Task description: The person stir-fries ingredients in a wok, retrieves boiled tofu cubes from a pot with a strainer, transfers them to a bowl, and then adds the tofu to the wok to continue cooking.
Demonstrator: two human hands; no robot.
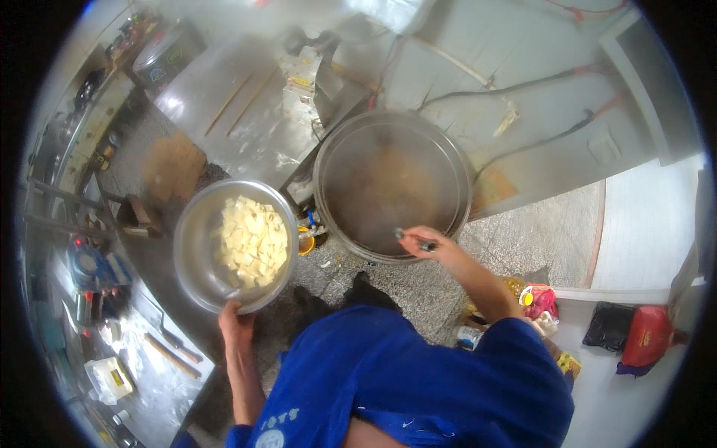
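Observation:
My left hand (237, 318) grips the near rim of a wide stainless steel basin (195, 252). Pale yellow cut pieces of food (255, 241), mostly blocky, are heaped toward the basin's right side. To the right stands a large round metal pot (321, 196) with steaming brown liquid (386, 179) in it. Over the pot's near rim, my right hand (428, 242) is closed around the handle of a utensil (428, 246). Steam and the hand hide the utensil's far end, so its kind cannot be told.
A metal worktop (246, 129) with two long wooden sticks (249, 106) lies beyond the basin. At the left, another metal table (168, 319) bears a rolling pin (171, 355), a blue scale (89, 263) and a plastic tub (110, 379). A yellow bucket (306, 245) stands between basin and pot.

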